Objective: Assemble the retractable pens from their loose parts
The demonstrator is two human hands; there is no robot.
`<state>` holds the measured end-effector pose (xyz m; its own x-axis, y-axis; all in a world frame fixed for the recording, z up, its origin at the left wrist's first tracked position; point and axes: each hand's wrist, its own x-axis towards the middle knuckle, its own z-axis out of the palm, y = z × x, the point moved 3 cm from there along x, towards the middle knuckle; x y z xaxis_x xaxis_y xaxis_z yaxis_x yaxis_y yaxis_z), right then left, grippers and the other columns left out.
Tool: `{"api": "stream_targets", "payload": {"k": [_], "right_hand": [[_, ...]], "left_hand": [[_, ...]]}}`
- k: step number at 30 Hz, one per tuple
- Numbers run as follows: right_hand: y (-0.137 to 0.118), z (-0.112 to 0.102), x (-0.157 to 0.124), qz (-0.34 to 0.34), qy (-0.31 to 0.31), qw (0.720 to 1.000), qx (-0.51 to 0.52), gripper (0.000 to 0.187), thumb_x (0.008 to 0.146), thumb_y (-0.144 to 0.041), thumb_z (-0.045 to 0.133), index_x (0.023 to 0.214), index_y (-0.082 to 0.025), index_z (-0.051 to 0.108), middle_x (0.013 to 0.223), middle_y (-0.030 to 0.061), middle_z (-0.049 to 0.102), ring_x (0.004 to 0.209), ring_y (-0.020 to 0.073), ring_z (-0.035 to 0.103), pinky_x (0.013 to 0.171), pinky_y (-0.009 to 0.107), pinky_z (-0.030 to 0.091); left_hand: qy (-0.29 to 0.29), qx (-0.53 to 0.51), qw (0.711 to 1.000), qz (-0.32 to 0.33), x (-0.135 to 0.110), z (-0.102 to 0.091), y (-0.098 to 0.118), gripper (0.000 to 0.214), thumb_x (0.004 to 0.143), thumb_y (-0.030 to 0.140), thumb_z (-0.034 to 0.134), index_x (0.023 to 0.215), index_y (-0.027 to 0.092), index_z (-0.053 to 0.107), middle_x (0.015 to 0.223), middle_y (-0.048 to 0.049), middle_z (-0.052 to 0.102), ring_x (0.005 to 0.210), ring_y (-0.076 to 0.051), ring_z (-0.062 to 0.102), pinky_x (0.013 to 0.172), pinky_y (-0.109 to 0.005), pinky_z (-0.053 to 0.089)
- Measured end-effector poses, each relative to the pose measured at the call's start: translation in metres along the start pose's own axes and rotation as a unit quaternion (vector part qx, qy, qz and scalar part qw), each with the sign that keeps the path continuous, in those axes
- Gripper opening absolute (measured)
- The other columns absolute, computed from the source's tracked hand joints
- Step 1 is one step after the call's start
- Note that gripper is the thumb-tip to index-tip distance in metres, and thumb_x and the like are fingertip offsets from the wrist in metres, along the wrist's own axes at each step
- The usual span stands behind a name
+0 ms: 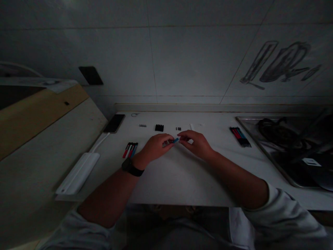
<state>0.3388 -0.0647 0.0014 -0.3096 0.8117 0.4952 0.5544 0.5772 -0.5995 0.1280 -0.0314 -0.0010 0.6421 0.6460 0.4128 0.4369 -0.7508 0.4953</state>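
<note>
My left hand (pixel 158 144), with a black watch on the wrist, is closed on a slim blue marker (pixel 176 140). The marker's blue end sticks out past the fingertips toward the right. Just beyond that end is my right hand (pixel 195 141), its thumb and index finger curled toward each other. Anything between those fingers is too small to make out. Behind the hands lie a row of black caps (pixel 159 128), several small metallic pieces (pixel 143 125) and a few tiny dark pieces (pixel 178 128). Red and blue markers (pixel 130 149) lie beside my left wrist.
More red and blue markers (pixel 239 136) lie at the right, beside a metal-rimmed tray (pixel 270 163) with dark items. On the left are a phone (pixel 114 123), a white power strip (pixel 78 173) and a slanted board (pixel 65 139). A tiled wall (pixel 187 62) stands behind.
</note>
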Motion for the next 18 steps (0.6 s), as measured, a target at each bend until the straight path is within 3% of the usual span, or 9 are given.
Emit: {"api": "stream_targets", "payload": {"k": [9,14,18], "right_hand": [[-0.004,0.003,0.003,0.031,0.0,0.995,0.097,0.017,0.095,-0.039,0.069,0.103,-0.024,0.073,0.099,0.0053,0.072,0.088,0.0171,0.07,0.076,0.03,0.059],[-0.004,-0.015,0.005,0.026,0.074,0.995,0.059,0.023,0.096,-0.044,0.066,0.108,-0.025,0.072,0.106,0.0079,0.072,0.096,0.0206,0.069,0.08,0.034,0.061],[-0.002,-0.024,0.007,0.045,0.077,0.995,0.034,0.024,0.096,-0.045,0.065,0.107,-0.025,0.072,0.099,0.0072,0.073,0.089,0.0204,0.07,0.08,0.035,0.06]], "left_hand": [[0.002,-0.027,1.0,0.0,0.0,0.001,0.003,0.015,0.095,0.031,0.071,0.106,0.022,0.068,0.101,-0.0032,0.074,0.083,-0.017,0.068,0.079,-0.032,0.054],[0.069,0.006,0.997,-0.03,-0.001,-0.007,-0.002,0.027,0.097,0.034,0.07,0.12,0.022,0.064,0.11,-0.0057,0.073,0.089,-0.018,0.069,0.082,-0.033,0.054],[0.106,0.041,0.992,-0.048,0.0,-0.015,-0.006,0.023,0.098,0.029,0.067,0.119,0.022,0.063,0.111,-0.0054,0.072,0.085,-0.017,0.067,0.082,-0.033,0.054]]}}
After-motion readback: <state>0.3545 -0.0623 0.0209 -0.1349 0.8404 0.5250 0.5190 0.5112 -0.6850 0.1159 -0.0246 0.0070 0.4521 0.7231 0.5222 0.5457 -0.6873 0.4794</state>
